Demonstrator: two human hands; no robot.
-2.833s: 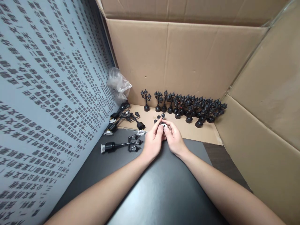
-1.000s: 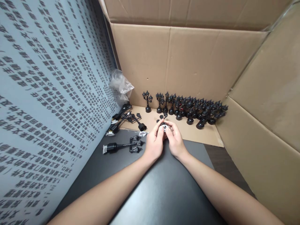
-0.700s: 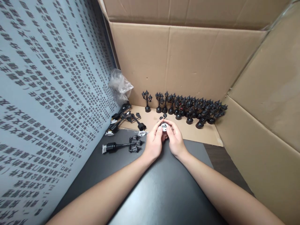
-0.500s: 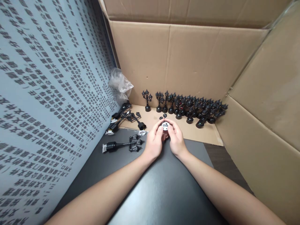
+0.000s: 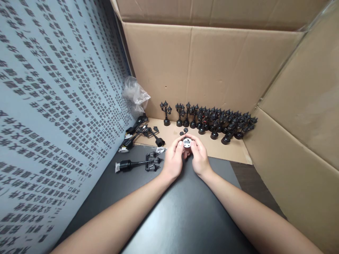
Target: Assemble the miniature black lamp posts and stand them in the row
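Both my hands are wrapped around a small model street lamp, its round white base cap [image 5: 187,143] turned toward me. My left hand [image 5: 173,157] grips it from the left, thumb at the cap's edge. On the other side my right hand [image 5: 200,158] is closed round it, thumb also at the rim. Small black lantern heads [image 5: 183,132] show just beyond my fingers and seem to belong to the held lamp; its post is hidden. Left of my hands, another black model lamp [image 5: 135,163] lies on its side, close to a loose white cap [image 5: 160,150].
Several black model lamps [image 5: 214,118] stand crowded along the cardboard at the back right. More lamps [image 5: 140,133] lie in a heap at the left, below a clear plastic bag [image 5: 136,93]. Cardboard walls [image 5: 225,67] and a printed sheet [image 5: 66,98] enclose the dark mat [image 5: 172,215].
My thumbs have shifted slightly outward on the white cap, uncovering a little more of it. Both hands otherwise keep their place and hold.
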